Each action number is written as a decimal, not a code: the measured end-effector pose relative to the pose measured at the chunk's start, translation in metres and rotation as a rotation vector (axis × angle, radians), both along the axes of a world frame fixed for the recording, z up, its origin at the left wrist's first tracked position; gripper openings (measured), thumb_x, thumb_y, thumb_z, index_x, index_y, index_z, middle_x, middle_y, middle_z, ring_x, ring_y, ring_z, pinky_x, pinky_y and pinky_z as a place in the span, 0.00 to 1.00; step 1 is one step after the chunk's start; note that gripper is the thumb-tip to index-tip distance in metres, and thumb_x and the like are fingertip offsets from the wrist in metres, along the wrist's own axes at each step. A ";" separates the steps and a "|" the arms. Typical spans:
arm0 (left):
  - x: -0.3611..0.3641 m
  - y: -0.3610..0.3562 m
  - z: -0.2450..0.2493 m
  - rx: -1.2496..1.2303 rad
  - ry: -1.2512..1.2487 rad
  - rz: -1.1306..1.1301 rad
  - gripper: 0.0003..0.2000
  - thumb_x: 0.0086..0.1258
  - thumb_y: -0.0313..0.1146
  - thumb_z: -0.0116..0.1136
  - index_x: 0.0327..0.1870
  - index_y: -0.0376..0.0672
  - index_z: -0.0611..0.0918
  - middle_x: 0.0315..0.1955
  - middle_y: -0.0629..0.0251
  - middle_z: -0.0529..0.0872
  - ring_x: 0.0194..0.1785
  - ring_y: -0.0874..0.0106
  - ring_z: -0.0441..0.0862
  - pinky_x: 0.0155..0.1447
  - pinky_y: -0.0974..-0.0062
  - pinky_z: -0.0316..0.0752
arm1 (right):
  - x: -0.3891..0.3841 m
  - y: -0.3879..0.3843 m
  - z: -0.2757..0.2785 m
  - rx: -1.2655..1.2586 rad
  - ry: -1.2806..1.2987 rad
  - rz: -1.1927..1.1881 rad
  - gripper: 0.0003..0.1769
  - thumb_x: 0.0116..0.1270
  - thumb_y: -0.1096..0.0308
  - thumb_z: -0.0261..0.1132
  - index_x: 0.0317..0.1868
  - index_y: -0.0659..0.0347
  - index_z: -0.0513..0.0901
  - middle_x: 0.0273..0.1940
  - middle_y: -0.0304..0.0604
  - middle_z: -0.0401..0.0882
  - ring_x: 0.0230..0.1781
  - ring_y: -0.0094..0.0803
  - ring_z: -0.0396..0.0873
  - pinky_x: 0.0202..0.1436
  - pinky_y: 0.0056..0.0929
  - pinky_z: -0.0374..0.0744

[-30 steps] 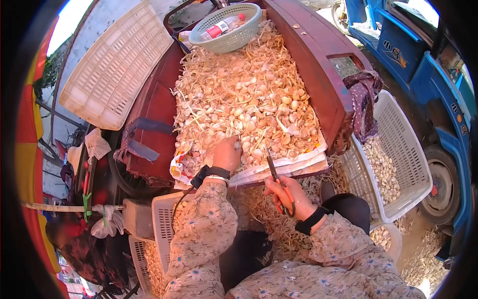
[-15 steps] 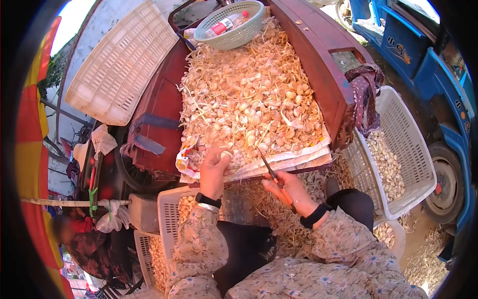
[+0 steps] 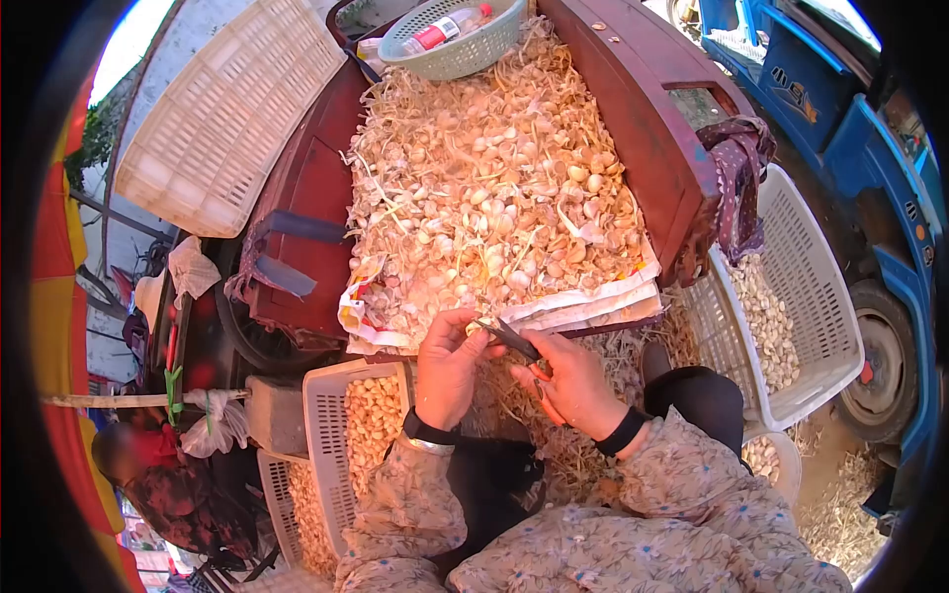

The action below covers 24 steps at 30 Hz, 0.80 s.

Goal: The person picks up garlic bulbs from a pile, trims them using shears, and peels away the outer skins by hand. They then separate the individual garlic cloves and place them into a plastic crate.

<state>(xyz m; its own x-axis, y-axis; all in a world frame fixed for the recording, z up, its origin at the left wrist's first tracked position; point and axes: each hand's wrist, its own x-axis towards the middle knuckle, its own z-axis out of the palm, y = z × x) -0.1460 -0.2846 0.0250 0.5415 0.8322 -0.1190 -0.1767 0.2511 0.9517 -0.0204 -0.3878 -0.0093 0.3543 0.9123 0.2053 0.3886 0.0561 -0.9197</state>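
Observation:
My left hand [image 3: 449, 374] is closed, pinching a small garlic bulb [image 3: 477, 327] between thumb and fingers, mostly hidden by them. Red-handled scissors [image 3: 513, 341] are gripped in my right hand [image 3: 578, 387], their dark blades pointing left with the tips right at the garlic. Both hands are just off the front edge of a cart bed. Beyond them spreads a heap of garlic [image 3: 484, 208], with dry stalks and loose skins, on white sacking [image 3: 593, 308].
A green basket [image 3: 474, 57] with a plastic bottle [image 3: 435, 37] sits atop the heap. Crates of garlic stand at lower left [image 3: 331, 435] and right [image 3: 816, 296]. An upturned crate [image 3: 232, 119] leans at left. A blue vehicle [image 3: 820, 109] stands at right; another person [image 3: 183, 494] is lower left.
My hands have come together, nearer my body. The scissors have swung left, so their blades now meet the garlic in my left hand. The view has shifted slightly.

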 end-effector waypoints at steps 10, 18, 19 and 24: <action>-0.026 -0.020 0.009 -0.021 -0.060 0.043 0.08 0.63 0.23 0.54 0.42 0.40 0.72 0.36 0.63 0.78 0.37 0.73 0.79 0.41 0.76 0.78 | -0.006 -0.001 -0.001 -0.099 0.142 0.205 0.13 0.57 0.61 0.66 0.35 0.62 0.76 0.16 0.43 0.71 0.15 0.32 0.72 0.21 0.30 0.68; -0.150 -0.025 0.022 0.113 0.565 0.186 0.08 0.64 0.21 0.49 0.44 0.36 0.73 0.36 0.64 0.76 0.36 0.74 0.78 0.42 0.76 0.79 | -0.005 0.008 -0.018 -0.183 0.686 0.113 0.15 0.60 0.61 0.65 0.37 0.66 0.76 0.25 0.32 0.70 0.26 0.18 0.65 0.31 0.18 0.67; -0.171 -0.027 0.018 0.055 0.613 0.246 0.07 0.65 0.21 0.48 0.43 0.34 0.72 0.36 0.62 0.76 0.34 0.73 0.79 0.40 0.77 0.80 | -0.003 0.007 -0.014 -0.203 0.740 0.112 0.16 0.60 0.61 0.65 0.38 0.66 0.76 0.26 0.32 0.70 0.27 0.18 0.65 0.32 0.18 0.68; -0.249 -0.040 -0.010 -0.006 0.732 0.439 0.06 0.64 0.20 0.47 0.41 0.34 0.70 0.35 0.62 0.72 0.30 0.72 0.79 0.36 0.77 0.80 | -0.006 0.008 -0.021 -0.200 0.766 0.085 0.17 0.59 0.64 0.66 0.43 0.67 0.75 0.29 0.34 0.74 0.29 0.17 0.69 0.33 0.17 0.70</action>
